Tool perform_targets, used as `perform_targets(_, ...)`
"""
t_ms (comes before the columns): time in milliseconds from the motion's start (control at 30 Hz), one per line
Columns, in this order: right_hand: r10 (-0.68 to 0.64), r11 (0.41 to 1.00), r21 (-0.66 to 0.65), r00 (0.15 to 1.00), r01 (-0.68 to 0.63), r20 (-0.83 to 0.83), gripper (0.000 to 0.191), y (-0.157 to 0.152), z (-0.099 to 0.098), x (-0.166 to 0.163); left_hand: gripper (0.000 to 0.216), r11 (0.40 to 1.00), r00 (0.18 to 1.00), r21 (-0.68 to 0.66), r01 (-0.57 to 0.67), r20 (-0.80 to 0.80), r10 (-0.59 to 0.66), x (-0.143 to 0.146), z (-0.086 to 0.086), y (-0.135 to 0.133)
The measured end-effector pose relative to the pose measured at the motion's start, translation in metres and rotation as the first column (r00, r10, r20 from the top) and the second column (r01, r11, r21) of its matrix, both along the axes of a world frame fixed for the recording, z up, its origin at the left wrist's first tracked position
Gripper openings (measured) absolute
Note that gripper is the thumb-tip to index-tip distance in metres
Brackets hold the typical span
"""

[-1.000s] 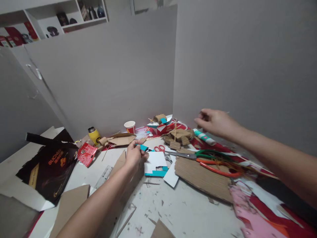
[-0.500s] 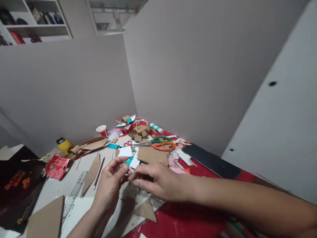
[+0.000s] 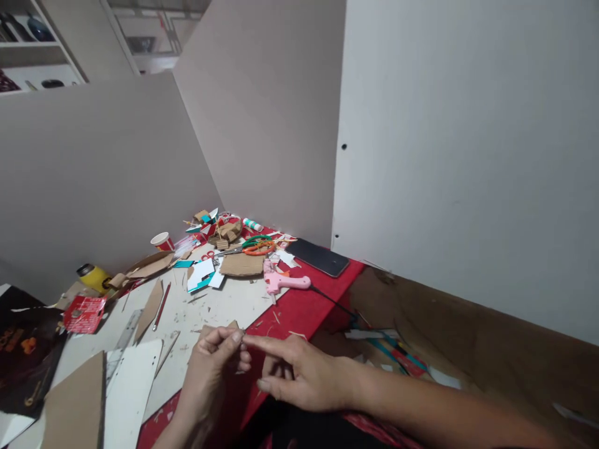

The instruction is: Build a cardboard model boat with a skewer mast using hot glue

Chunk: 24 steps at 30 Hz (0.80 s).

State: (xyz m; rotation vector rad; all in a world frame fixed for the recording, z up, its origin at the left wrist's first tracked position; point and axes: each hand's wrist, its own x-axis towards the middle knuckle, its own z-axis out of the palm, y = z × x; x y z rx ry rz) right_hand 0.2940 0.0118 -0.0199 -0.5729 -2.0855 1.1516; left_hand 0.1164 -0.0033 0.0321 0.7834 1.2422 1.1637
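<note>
Thumb and forefinger of my left hand (image 3: 213, 362) are pinched together at the table's front; anything between them is too small to make out. My right hand (image 3: 302, 371) stretches its index finger to the left fingertips and touches them there. Its thumb stands apart from that finger, and nothing shows in its grip. Just behind the hands lies a piece of brown cardboard, mostly covered by the left fingers. A pink hot glue gun (image 3: 283, 280) rests on the red tablecloth (image 3: 321, 299) beyond my right hand, its black cord running over the edge.
Scissors with green and orange handles (image 3: 257, 245), corrugated cardboard (image 3: 242, 265) and a black phone (image 3: 318, 257) lie farther back. At left are a pencil (image 3: 161, 307), a cardboard sheet (image 3: 77, 405), a yellow bottle (image 3: 96, 279) and a paper cup (image 3: 162, 241). Scraps litter the floor at right.
My view has swung right, bringing the whole glue gun and the floor into sight. Both hands are closer to the table's front edge, and my right index finger has straightened.
</note>
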Motion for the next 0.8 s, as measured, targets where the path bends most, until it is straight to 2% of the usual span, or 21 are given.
perform_targets(233, 0.067, 0.998, 0.006, 0.981, -0.07, 0.184, 0.096, -0.019, 0.009, 0.011, 0.037, 0.997, 0.992, 0.033, -0.066, 0.113, 0.062, 0.02, -0.003, -0.009)
perform_targets(433, 0.121, 0.992, -0.054, 0.988, -0.116, 0.096, 0.101, -0.022, -0.001, 0.013, 0.038, 0.997, 0.984, -0.028, -0.066, 0.161, 0.069, 0.025, -0.004, -0.01)
perform_targets(600, 0.213, 0.967, -0.144, 0.977, -0.21, 0.005, 0.1, -0.017, -0.007, 0.021, 0.035, 0.998, 0.991, -0.067, 0.01, 0.132, -0.001, 0.024, 0.004, -0.007)
perform_targets(800, 0.214, 0.956, -0.202, 0.976, -0.215, -0.03, 0.101, -0.005, -0.005, 0.037, 0.031, 0.993, 0.992, -0.025, 0.118, 0.038, -0.117, 0.032, 0.009, 0.01)
